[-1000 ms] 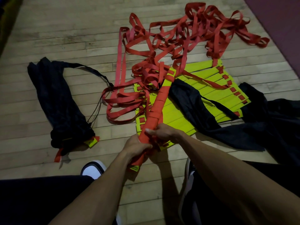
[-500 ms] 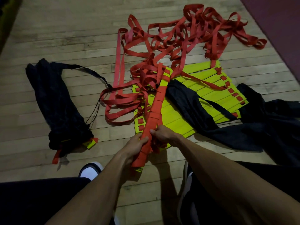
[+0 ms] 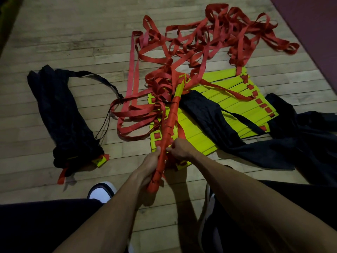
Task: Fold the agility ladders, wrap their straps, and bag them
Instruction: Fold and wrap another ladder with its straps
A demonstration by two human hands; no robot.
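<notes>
The long stack of yellow plastic rungs wound in red webbing strap [image 3: 168,136] slants away from the person over the wooden floor [image 3: 73,33], its near end gripped by the left hand [image 3: 148,166], while the right hand [image 3: 179,148], just beside it, pinches the strap.

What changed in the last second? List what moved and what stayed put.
The strap-wrapped ladder bundle tilted up and slid toward the person; its near end now sticks out below the left hand, which kept its grip. The right hand kept pinching at the wrap. The filled black bag, loose red straps and yellow rungs stayed put.
</notes>
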